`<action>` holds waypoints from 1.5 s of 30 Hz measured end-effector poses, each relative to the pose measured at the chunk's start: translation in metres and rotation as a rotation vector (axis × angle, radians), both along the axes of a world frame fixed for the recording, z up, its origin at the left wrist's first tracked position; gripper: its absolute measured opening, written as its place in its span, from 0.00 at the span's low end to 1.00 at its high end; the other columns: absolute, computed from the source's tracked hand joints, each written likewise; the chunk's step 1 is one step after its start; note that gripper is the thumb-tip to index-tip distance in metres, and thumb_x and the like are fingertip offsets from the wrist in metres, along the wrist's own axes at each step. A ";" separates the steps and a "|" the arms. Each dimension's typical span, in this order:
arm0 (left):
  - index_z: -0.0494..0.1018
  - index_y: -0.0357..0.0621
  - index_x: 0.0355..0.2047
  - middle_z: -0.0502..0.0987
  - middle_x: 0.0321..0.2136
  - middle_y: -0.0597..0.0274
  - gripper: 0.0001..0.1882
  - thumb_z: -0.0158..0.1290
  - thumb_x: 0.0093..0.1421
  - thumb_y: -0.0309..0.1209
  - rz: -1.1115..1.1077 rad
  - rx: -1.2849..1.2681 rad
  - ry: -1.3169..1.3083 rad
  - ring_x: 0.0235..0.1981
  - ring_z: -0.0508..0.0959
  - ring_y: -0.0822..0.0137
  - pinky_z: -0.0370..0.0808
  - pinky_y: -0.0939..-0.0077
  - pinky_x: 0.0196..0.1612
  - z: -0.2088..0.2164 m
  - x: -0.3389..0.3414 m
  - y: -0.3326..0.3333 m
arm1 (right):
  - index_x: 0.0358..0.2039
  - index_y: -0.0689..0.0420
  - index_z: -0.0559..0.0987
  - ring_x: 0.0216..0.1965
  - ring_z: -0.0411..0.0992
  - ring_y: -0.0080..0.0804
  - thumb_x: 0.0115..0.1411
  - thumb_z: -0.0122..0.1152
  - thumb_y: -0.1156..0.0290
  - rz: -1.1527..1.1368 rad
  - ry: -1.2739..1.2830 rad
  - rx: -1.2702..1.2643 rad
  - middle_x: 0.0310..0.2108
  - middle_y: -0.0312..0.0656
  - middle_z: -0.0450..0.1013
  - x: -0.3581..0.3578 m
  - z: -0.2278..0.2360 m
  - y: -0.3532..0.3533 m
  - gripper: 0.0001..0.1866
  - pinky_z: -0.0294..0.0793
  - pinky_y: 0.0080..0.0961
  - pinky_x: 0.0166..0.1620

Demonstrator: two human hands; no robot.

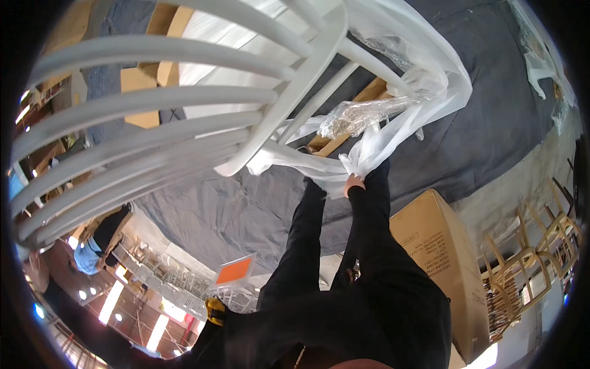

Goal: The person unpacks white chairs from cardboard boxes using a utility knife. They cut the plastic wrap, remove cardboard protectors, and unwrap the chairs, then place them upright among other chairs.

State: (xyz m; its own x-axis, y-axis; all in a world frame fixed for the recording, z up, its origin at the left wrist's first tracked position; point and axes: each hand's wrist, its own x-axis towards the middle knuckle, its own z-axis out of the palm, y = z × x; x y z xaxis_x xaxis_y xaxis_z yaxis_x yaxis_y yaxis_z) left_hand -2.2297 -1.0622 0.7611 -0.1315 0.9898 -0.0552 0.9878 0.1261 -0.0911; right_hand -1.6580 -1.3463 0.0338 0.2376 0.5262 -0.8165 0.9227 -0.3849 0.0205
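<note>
A white spindle-back chair (296, 101) is tipped over in front of me, its back rods fanning toward the left. My left hand (38, 272) is closed at the end of the chair's back, at the far left; its fingers are partly hidden. Between my legs, my right hand (354, 183) grips a thin white wrapping sheet (452, 77) that loops around the chair's legs. Crumpled clear plastic film (362, 115) hangs by the legs, just beyond my right hand.
Dark grey cloth (491, 135) covers the floor. A large cardboard box (439, 246) stands close on my right, with stacked wooden chair frames (531, 258) behind it. Opened cardboard (140, 86) lies at the far left. A person in blue (89, 255) is at the left.
</note>
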 end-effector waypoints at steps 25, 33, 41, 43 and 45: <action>0.76 0.36 0.42 0.81 0.32 0.53 0.30 0.72 0.37 0.34 0.335 -0.223 -0.449 0.35 0.82 0.60 0.78 0.65 0.40 -0.034 0.174 -0.142 | 0.45 0.60 0.79 0.41 0.79 0.32 0.58 0.65 0.67 -0.006 0.911 0.285 0.37 0.43 0.80 0.114 0.184 0.283 0.16 0.75 0.27 0.47; 0.78 0.39 0.39 0.80 0.29 0.57 0.34 0.74 0.34 0.44 0.005 0.225 -0.319 0.29 0.81 0.58 0.77 0.64 0.35 -0.028 0.238 -0.157 | 0.62 0.55 0.67 0.62 0.64 0.34 0.45 0.77 0.69 0.246 1.531 0.471 0.58 0.45 0.69 -0.011 0.408 0.372 0.43 0.59 0.31 0.64; 0.63 0.40 0.56 0.64 0.58 0.47 0.42 0.71 0.42 0.34 0.312 1.006 -0.019 0.60 0.64 0.44 0.65 0.49 0.57 -0.095 0.303 -0.189 | 0.32 0.56 0.69 0.25 0.64 0.22 0.38 0.82 0.63 0.152 1.363 0.706 0.23 0.31 0.64 -0.052 0.418 0.377 0.29 0.67 0.23 0.30; 0.65 0.40 0.53 0.70 0.47 0.48 0.34 0.67 0.46 0.29 0.285 0.874 -0.314 0.52 0.70 0.49 0.66 0.52 0.57 -0.123 0.354 -0.209 | 0.31 0.56 0.69 0.25 0.64 0.21 0.38 0.82 0.62 0.191 1.314 0.692 0.23 0.31 0.64 -0.054 0.426 0.380 0.28 0.67 0.23 0.30; 0.66 0.37 0.52 0.72 0.44 0.46 0.31 0.65 0.49 0.30 0.379 0.616 -0.733 0.48 0.73 0.50 0.67 0.56 0.56 -0.147 0.403 -0.209 | 0.30 0.55 0.68 0.25 0.63 0.20 0.39 0.82 0.62 0.170 1.341 0.638 0.23 0.30 0.64 -0.055 0.428 0.381 0.28 0.66 0.22 0.29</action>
